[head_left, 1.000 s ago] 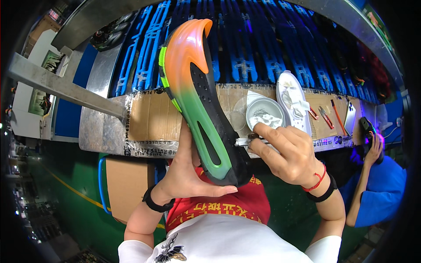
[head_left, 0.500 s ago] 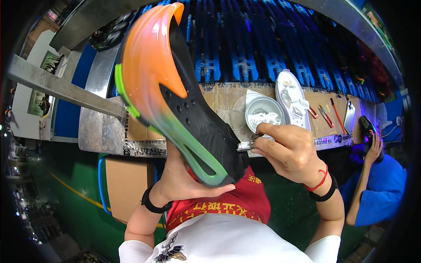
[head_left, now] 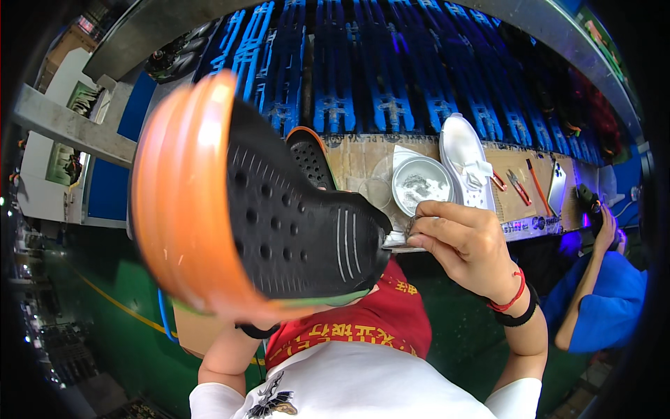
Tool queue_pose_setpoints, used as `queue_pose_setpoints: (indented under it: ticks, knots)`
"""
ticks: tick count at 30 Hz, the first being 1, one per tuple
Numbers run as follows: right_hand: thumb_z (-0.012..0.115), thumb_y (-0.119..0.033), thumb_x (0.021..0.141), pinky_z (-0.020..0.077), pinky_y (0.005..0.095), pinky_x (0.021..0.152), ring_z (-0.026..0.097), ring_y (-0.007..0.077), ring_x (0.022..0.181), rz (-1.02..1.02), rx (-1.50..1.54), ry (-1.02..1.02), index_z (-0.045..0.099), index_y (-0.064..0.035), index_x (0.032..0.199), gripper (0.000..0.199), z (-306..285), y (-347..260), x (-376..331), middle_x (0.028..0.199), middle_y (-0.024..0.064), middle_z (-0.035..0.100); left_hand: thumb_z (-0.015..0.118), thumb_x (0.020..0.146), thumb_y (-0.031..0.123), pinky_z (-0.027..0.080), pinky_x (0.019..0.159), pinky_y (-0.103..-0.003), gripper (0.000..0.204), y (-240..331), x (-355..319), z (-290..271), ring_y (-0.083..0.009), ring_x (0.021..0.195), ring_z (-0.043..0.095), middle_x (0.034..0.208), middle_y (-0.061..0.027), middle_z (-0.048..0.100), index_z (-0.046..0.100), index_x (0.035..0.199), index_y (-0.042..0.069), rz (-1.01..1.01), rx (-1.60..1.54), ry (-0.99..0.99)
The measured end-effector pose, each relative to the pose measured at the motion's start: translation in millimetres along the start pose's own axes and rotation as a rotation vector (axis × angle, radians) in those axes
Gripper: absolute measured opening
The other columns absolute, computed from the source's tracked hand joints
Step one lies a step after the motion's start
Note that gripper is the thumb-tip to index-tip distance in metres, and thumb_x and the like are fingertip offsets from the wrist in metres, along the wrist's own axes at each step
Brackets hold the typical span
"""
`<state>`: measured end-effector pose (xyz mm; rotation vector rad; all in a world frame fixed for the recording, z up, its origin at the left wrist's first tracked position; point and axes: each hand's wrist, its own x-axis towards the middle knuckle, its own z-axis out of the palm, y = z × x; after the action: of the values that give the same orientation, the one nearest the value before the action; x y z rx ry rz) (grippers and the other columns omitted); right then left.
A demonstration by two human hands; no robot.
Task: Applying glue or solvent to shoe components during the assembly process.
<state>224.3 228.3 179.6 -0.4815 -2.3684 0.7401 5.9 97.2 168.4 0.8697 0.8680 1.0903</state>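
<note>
Shoe sole (head_left: 279, 223), orange-rimmed with a black perforated face, fills the view close to the camera, above the red apron; the left hand's grip is hidden behind it, so I cannot tell its state; the right hand (head_left: 467, 244) pinches a small brush (head_left: 399, 239) at the sole's black tip; short, steady strokes along that edge would likely serve best; since half a second ago, the sole has tilted nearer, showing more black.

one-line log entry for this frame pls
left hand: hidden behind shoe sole, holding it up | right hand: small brush at sole edge | bench: round dish, white shoe
</note>
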Motion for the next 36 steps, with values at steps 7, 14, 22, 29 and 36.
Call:
queue_pose_setpoints:
  ticks: [7,14,22,29,36]
  knots:
    - [0.069,-0.002,0.079,0.0515,0.0319,0.059,0.065,0.0295,0.066,0.199,0.331,-0.019,0.067,0.0034,0.082,0.007,1.1,-8.1,2.2,0.080,0.0139,0.067,0.023,0.098,0.057,0.046,0.097,-0.054,0.056,-55.0,17.8,-13.2,-0.0462,0.126,0.043,0.145,-0.0338,0.023,0.050,0.122,0.014,0.709,-0.268,0.070]
    - [0.067,-0.004,0.081,0.0510,0.0320,0.060,0.065,0.0284,0.067,0.192,0.351,-0.074,0.067,0.0035,0.082,0.008,9.6,-12.1,6.2,0.078,0.0129,0.066,0.029,0.100,0.047,0.041,0.101,-0.051,0.047,-51.9,17.8,-26.4,-0.0492,0.126,0.041,0.138,-0.0421,0.027,0.043,0.124,0.009,0.862,0.130,-0.068]
    - [0.068,-0.003,0.080,0.0512,0.0324,0.060,0.064,0.0292,0.067,0.182,0.393,-0.107,0.066,0.0038,0.082,0.008,11.4,-14.8,5.9,0.078,0.0129,0.066,0.033,0.100,0.045,0.041,0.101,-0.049,0.045,-49.5,12.2,-29.2,-0.0473,0.127,0.042,0.139,-0.0408,0.027,0.043,0.127,0.010,0.815,0.229,-0.037]
    - [0.069,-0.001,0.078,0.0518,0.0311,0.060,0.066,0.0283,0.068,0.144,0.277,-0.105,0.066,0.0046,0.082,0.007,15.0,-13.4,3.4,0.081,0.0133,0.067,0.035,0.100,0.046,0.037,0.103,-0.051,0.045,-47.9,11.0,-31.8,-0.0472,0.128,0.040,0.140,-0.0405,0.027,0.044,0.125,0.010,0.802,0.239,-0.033]
    - [0.069,-0.004,0.078,0.0520,0.0326,0.057,0.065,0.0287,0.067,0.034,0.229,-0.104,0.068,0.0030,0.083,0.009,15.1,-12.7,7.4,0.085,0.0119,0.067,0.037,0.099,0.045,0.034,0.105,-0.051,0.043,-47.7,11.6,-30.3,-0.0462,0.128,0.040,0.140,-0.0396,0.028,0.044,0.125,0.012,0.808,0.306,0.006]
